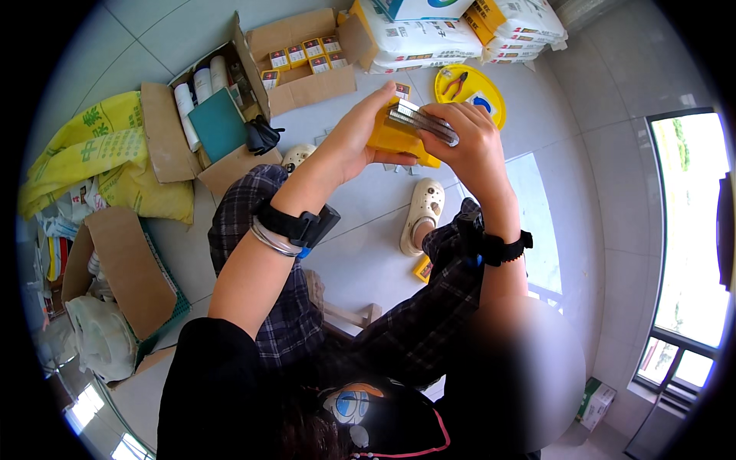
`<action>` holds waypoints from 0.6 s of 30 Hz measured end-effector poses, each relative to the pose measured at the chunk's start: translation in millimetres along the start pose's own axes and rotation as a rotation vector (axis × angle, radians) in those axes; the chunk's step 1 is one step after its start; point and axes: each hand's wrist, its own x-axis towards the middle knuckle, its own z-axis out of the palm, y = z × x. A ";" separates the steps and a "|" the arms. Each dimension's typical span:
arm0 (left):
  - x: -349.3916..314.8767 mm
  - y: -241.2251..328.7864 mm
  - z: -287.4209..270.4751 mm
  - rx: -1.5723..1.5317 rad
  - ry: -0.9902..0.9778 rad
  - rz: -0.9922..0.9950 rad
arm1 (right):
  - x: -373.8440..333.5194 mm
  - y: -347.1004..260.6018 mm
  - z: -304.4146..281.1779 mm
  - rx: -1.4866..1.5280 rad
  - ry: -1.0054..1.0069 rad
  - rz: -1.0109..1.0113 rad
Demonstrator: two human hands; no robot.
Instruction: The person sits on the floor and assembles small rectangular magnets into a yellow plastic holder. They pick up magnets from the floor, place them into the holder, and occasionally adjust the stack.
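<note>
My left hand [354,142] is wrapped around a small yellow box [386,136], held up above the floor between my knees. A stack of silver staple strips [414,117] sits at the top of that box, tilted down toward the right. Over the right end of the stack, my right hand [473,139] grips the strips with its fingers curled and the thumb hidden. Whether the strips are partly inside the box cannot be made out. Some thin metal pieces [395,169] lie on the tiles below, mostly covered by my hands.
Ahead stands an open carton [310,96] with several small yellow boxes. To its left, another carton [170,142] holds white rolls. A round yellow tray [494,90] carries pliers [457,83]. White sacks [425,42] are stacked behind. One yellow box [422,268] lies beside my shoe [424,211].
</note>
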 end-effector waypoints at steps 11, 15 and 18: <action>-3.2 5.4 1.6 -0.040 -0.153 0.021 | 1.3 2.0 -0.2 0.009 0.165 0.003; -4.1 0.5 6.0 0.048 -0.108 -0.020 | -2.2 4.4 -2.3 0.134 0.066 0.121; -4.3 -1.8 8.1 0.105 -0.137 0.025 | -4.5 5.9 -1.4 0.153 0.044 0.134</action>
